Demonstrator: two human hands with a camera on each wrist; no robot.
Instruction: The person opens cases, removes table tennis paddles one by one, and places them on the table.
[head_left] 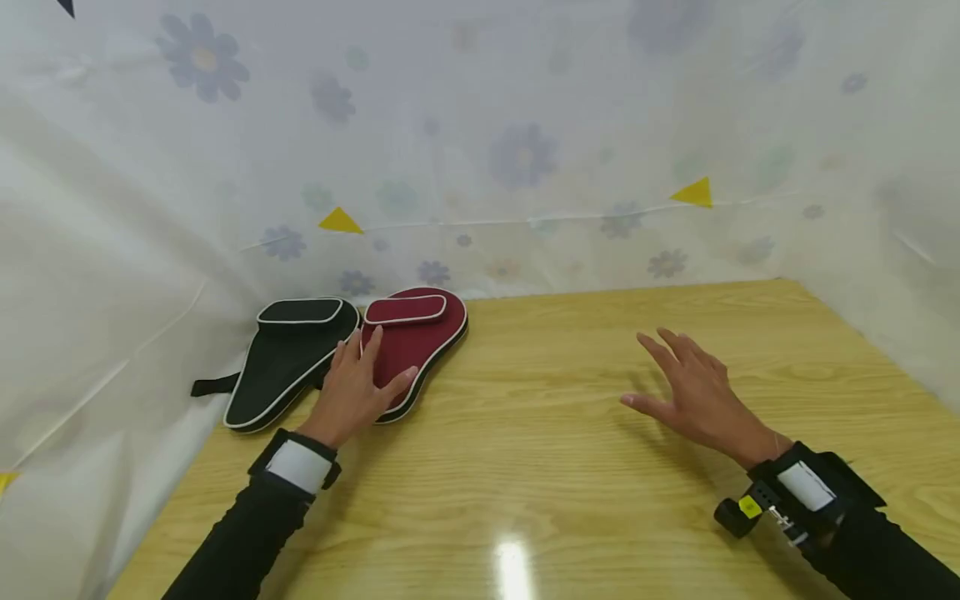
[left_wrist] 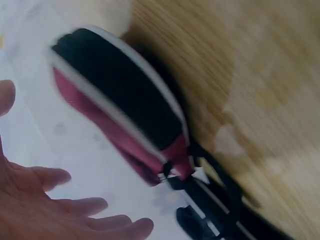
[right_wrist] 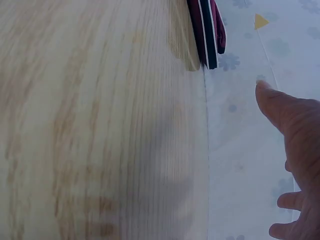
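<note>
Two table tennis paddle cases with white piping lie side by side at the back left of the table, a dark red one point(head_left: 412, 343) and a black one point(head_left: 281, 362). My left hand point(head_left: 348, 404) is over the near left part of the red case, fingers spread and holding nothing. The left wrist view shows a gap between that hand point(left_wrist: 65, 210) and the red case's dark zipped side point(left_wrist: 117, 87). Well off to the right, my right hand point(head_left: 697, 400) hovers above the table, fingers loosely extended. Only the end of the red case point(right_wrist: 207, 37) appears in the right wrist view.
A pale wood-grain table point(head_left: 540, 433) extends beneath both hands. White flower-printed sheeting point(head_left: 465, 150) hangs behind it and at both sides, with yellow triangles point(head_left: 341, 221) on it. A black strap point(head_left: 215, 385) sticks out left of the black case.
</note>
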